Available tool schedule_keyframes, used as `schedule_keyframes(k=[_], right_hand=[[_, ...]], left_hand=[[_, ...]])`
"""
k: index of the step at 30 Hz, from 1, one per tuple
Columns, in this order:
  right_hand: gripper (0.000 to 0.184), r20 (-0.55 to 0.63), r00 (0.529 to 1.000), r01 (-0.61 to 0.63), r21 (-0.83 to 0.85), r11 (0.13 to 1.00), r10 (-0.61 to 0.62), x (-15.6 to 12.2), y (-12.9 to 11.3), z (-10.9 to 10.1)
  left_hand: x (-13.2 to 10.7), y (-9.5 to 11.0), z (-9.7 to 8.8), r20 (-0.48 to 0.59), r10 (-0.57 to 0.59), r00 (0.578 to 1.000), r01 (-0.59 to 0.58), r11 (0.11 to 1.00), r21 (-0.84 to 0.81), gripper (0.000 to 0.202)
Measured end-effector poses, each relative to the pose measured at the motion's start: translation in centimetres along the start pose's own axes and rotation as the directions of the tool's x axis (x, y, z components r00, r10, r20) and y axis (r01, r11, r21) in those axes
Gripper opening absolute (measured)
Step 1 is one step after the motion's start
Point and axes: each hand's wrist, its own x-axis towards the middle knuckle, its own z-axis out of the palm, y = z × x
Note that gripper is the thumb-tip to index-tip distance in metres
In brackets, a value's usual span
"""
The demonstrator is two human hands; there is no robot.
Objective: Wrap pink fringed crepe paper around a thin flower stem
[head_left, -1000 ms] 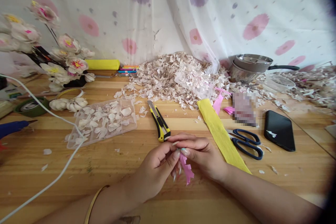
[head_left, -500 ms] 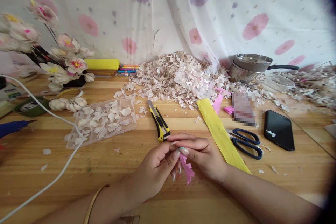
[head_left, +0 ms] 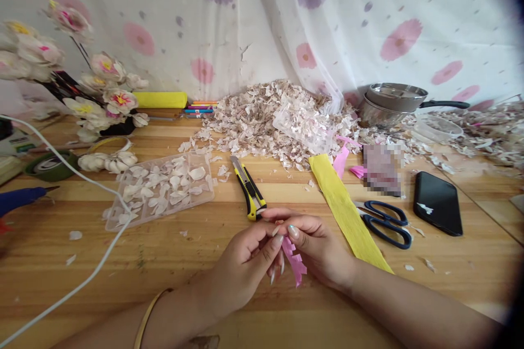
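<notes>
Pink, thin, paper-like strip with a notched edge (head_left: 295,264) is held over the front middle of the wooden table (head_left: 164,272), at the fingertips of both hands. It is one piece, its long axis running downward and slightly to the right; the free end points toward the person's side. The left hand (head_left: 251,262) has its thumb and forefinger pressed together at the upper end of the strip. The right hand (head_left: 323,245) pinches at this same end, its fingers curled and meeting those of the left.

Just beyond the fingers lies one yellow-and-black utility knife (head_left: 250,193); whether a finger touches it, I cannot tell. To the right I count one long yellow crepe-like strip (head_left: 346,210), one pair of scissors with dark blue handles (head_left: 385,224) and one black phone (head_left: 438,204). To the left there is one clear plastic compartment tray (head_left: 141,212) with many pale petals, and behind it two pale, segmented, garlic-like bulbs (head_left: 120,162). At the far left, the print on a white-and-green box (head_left: 20,147) is too small to be read.
</notes>
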Motion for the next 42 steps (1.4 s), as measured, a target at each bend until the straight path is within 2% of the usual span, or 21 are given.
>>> schedule_keyframes(k=[4, 10, 13, 15, 17, 18, 20, 22, 27, 32, 37, 40, 42], right_hand=[[0.017, -0.052, 0.999, -0.005, 0.007, 1.000, 0.005, 0.1, -0.1, 0.1], [0.009, -0.107, 0.994, 0.022, -0.018, 1.000, -0.024, 0.1, 0.0, 0.3], [0.009, -0.102, 0.982, 0.140, -0.168, 0.976, -0.158, 0.3, -0.5, -0.2], [0.013, -0.037, 0.946, 0.279, -0.411, 0.868, -0.322, 0.5, -1.1, -0.7], [0.015, 0.090, 0.895, 0.391, -0.630, 0.671, -0.437, 0.6, -1.7, -1.3], [0.015, 0.159, 0.876, 0.425, -0.698, 0.576, -0.455, 0.6, -1.9, -1.5], [0.015, 0.278, 0.856, 0.474, -0.759, 0.446, -0.436, 0.6, -2.1, -1.8], [0.014, 0.362, 0.841, 0.512, -0.773, 0.374, -0.402, 0.5, -2.0, -1.8], [0.010, 0.438, 0.811, 0.543, -0.810, 0.222, -0.387, 0.3, -2.0, -1.5], [0.010, 0.442, 0.816, 0.523, -0.839, 0.149, -0.372, 0.3, -2.6, -1.4], [0.008, 0.508, 0.794, 0.560, -0.825, 0.077, -0.333, 0.4, -2.5, -1.7], [0.009, 0.471, 0.811, 0.537, -0.834, 0.122, -0.347, 0.4, -2.2, -1.7], [0.013, 0.412, 0.844, 0.490, -0.852, 0.183, -0.343, 0.3, -2.2, -1.5]], left_hand=[[-0.1, 0.1, 0.1, -0.023, -0.021, 1.000, 0.021, 1.000, 0.022, 0.036], [-0.4, 0.2, 0.1, -0.052, 0.027, 0.998, -0.021, 0.995, 0.101, 0.034], [-0.6, 0.0, -0.1, -0.082, 0.027, 0.996, -0.017, 0.992, 0.121, 0.033], [-0.7, -0.2, -0.3, -0.106, 0.036, 0.994, -0.021, 0.989, 0.143, 0.032], [-0.7, -0.2, -0.5, -0.110, 0.048, 0.993, -0.030, 0.986, 0.163, 0.031], [-0.8, -0.2, -0.5, -0.105, 0.054, 0.993, -0.036, 0.985, 0.170, 0.030], [-0.8, -0.1, -0.5, -0.089, 0.059, 0.994, -0.043, 0.983, 0.178, 0.030], [-0.7, 0.0, -0.5, -0.062, 0.062, 0.996, -0.048, 0.979, 0.197, 0.030], [-0.7, 0.1, -0.4, -0.014, 0.065, 0.998, -0.060, 0.970, 0.236, 0.031], [-0.7, -0.1, -0.5, -0.016, 0.043, 0.999, -0.037, 0.971, 0.238, 0.030], [-0.6, -0.2, -0.4, 0.006, 0.043, 0.999, -0.044, 0.972, 0.233, 0.031], [-0.6, -0.1, -0.5, 0.012, 0.046, 0.999, -0.047, 0.972, 0.228, 0.031], [-0.5, -0.1, -0.5, 0.015, 0.041, 0.999, -0.043, 0.973, 0.228, 0.030]])
